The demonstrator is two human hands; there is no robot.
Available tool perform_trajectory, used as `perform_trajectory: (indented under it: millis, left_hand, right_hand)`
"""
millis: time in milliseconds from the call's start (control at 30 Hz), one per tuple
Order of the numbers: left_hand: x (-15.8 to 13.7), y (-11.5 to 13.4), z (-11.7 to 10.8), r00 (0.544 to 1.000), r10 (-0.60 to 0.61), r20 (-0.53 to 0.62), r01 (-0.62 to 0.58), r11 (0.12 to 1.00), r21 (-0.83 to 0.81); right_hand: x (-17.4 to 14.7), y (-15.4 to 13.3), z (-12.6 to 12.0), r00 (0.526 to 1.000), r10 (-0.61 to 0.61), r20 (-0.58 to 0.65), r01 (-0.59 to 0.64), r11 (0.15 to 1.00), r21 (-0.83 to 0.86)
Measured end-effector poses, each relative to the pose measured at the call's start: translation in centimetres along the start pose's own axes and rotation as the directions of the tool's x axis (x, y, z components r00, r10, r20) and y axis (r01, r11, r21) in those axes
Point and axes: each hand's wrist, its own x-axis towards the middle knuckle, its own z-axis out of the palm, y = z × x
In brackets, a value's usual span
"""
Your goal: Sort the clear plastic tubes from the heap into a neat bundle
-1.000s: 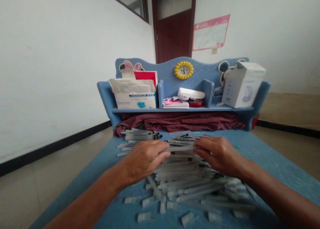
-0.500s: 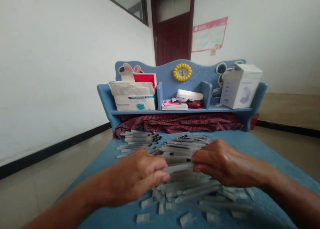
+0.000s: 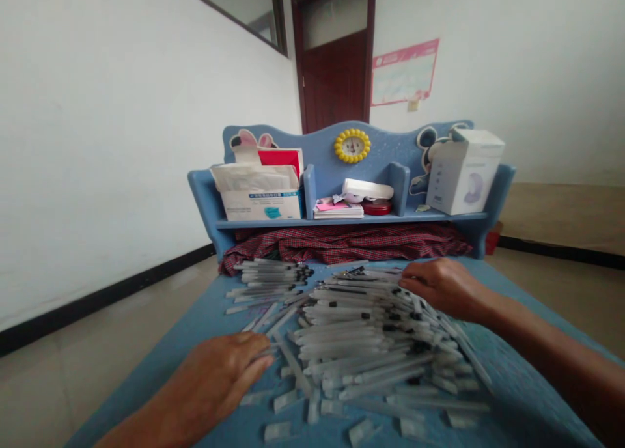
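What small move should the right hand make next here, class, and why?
Probably close the right hand on one pen from the far edge of the pen pile. Its fingertips already rest there, while the left hand lies at the pile's near left edge, seemingly empty.

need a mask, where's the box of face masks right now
In the head view the mask box stands at the left end of the blue shelf, beside a red book, above the checked cloth.
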Motion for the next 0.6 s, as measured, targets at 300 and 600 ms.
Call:
perform_trajectory:
  millis: [300,600]
  left_hand:
    - [-0.4,0.4,1.0,0.992,-0.053,0.113,0.039,0.991,0.125]
    - [1.7,-2.3,-0.5,0.989,-0.137,0.051,0.124,0.971,0.204]
  right_hand:
    - [3.6,-2.1,2.8,0.994,-0.105,0.023,0.107,0.966,-0.237]
    - [3.5,-1.7,4.4,0.986,-0.054,-0.157,0.039,0.994,-0.101]
